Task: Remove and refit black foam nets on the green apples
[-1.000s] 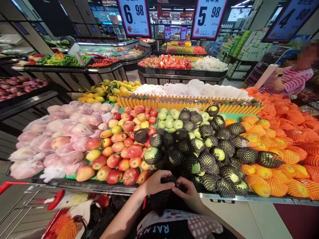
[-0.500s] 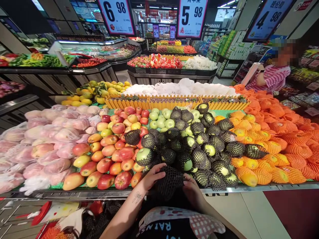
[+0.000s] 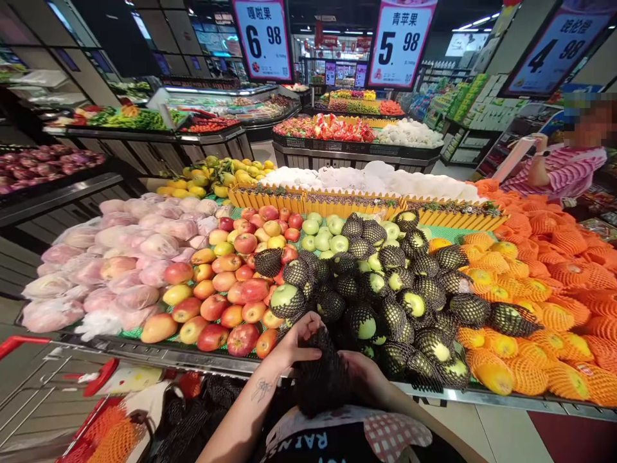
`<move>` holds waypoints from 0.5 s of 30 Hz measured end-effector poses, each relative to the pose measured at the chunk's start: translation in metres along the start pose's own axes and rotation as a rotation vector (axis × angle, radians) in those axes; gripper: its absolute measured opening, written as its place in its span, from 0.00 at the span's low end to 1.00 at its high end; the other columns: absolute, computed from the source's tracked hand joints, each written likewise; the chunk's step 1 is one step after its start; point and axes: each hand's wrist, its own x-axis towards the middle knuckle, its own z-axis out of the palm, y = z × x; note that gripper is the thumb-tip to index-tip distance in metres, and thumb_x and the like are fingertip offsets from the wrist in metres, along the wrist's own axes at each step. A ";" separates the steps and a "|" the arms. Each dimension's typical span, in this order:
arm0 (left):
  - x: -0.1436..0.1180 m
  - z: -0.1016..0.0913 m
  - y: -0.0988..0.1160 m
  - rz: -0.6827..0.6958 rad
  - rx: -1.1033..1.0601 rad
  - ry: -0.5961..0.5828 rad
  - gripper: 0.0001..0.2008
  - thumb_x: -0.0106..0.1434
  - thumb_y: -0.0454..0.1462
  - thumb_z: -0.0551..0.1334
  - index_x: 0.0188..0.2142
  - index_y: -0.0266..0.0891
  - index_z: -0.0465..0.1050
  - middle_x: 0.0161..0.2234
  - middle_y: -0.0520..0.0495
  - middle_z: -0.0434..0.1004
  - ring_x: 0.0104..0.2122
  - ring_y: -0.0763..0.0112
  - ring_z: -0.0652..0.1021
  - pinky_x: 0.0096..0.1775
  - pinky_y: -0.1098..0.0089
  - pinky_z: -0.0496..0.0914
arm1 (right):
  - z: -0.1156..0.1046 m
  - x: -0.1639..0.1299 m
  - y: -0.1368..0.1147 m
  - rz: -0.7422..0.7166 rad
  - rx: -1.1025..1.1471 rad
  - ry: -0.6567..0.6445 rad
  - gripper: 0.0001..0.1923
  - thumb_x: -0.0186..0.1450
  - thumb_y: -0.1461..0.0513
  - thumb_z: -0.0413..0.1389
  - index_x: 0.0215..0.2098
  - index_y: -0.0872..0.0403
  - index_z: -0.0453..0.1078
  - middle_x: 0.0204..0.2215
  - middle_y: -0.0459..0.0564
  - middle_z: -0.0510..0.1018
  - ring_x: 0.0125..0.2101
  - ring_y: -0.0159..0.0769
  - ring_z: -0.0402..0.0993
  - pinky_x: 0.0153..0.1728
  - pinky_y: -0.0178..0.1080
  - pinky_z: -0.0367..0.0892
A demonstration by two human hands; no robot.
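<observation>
A black foam fruit net [image 3: 322,379] hangs between my two hands, in front of my body at the display's front edge. My left hand [image 3: 299,342] has its thumb across the upper left of the net, with the fingers curled at its top. On the other side, my right hand [image 3: 364,376] grips the net's right edge, its fingertips partly hidden. Whether a fruit sits inside the net I cannot tell. Just beyond lie green apples in black nets [image 3: 362,321], and to their left are loose red apples [image 3: 243,337].
Bagged pinkish fruit [image 3: 139,244] lies at the left, orange-netted fruit [image 3: 523,350] at the right. A shopping cart [image 3: 43,366] with items stands lower left. Behind a yellow picket divider [image 3: 357,204] is white-wrapped produce. A person in a striped top [image 3: 573,170] stands far right.
The view has turned a little left, so the display sits further right. The net, earlier spread wider between my hands, now looks narrower and hangs lower. Both hands still hold it.
</observation>
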 end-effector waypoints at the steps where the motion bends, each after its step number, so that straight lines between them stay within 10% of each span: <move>1: 0.002 0.002 0.001 0.022 0.019 0.025 0.27 0.44 0.42 0.77 0.39 0.41 0.66 0.37 0.52 0.69 0.36 0.70 0.67 0.36 0.71 0.59 | -0.001 0.002 -0.001 0.054 0.058 -0.060 0.23 0.65 0.43 0.53 0.33 0.52 0.77 0.25 0.52 0.78 0.29 0.43 0.77 0.35 0.46 0.72; 9: 0.019 0.021 0.015 0.105 0.035 0.080 0.29 0.45 0.49 0.76 0.40 0.40 0.66 0.34 0.52 0.67 0.33 0.71 0.65 0.34 0.71 0.57 | -0.012 0.005 -0.003 0.326 0.513 -0.261 0.15 0.56 0.54 0.69 0.38 0.52 0.79 0.27 0.44 0.79 0.26 0.30 0.75 0.35 0.36 0.70; 15: 0.034 0.015 0.019 -0.021 0.182 -0.187 0.30 0.47 0.49 0.76 0.43 0.40 0.68 0.35 0.52 0.69 0.35 0.71 0.68 0.37 0.71 0.59 | -0.008 0.000 0.005 0.189 0.298 -0.279 0.17 0.56 0.50 0.69 0.33 0.55 0.79 0.25 0.47 0.79 0.30 0.39 0.78 0.37 0.43 0.73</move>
